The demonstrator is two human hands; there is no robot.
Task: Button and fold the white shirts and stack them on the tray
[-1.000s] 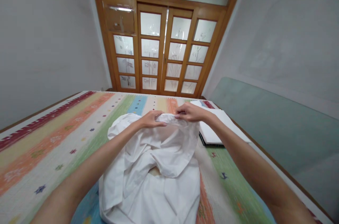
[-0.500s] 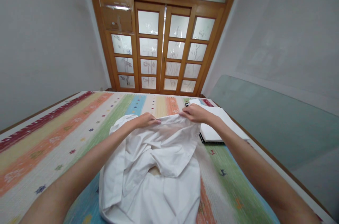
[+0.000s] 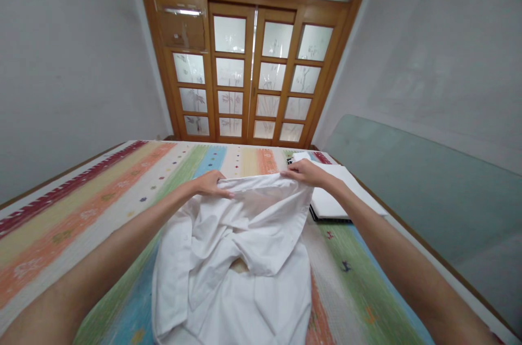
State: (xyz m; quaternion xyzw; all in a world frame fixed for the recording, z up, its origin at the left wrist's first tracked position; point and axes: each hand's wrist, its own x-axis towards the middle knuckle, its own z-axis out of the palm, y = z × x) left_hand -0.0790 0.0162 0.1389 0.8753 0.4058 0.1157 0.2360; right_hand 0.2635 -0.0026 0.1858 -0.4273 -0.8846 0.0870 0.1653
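Note:
A rumpled white shirt [image 3: 261, 225] is spread in front of me, its far edge raised between my two hands. My left hand [image 3: 210, 184] grips that edge at its left end, the thumb lying on the near side of the cloth. At the right end, my right hand [image 3: 305, 172] pinches the same edge between thumb and curled fingers. The edge runs nearly straight between them. Lower down, the fabric lies in loose folds around a small opening that shows a beige patch. Some fingertips of both hands are hidden behind the cloth.
A multicoloured striped cover [image 3: 101, 214] lies under the shirt. To the right, a stack of folded white cloth [image 3: 346, 193] with a dark underside sits near my right forearm. A pale green board [image 3: 420, 182] borders the right side. Wooden glazed doors [image 3: 253, 79] stand beyond.
My left hand has shifted left along the shirt's edge, and my right hand slightly right. More of the edge now shows between them, pulled wider.

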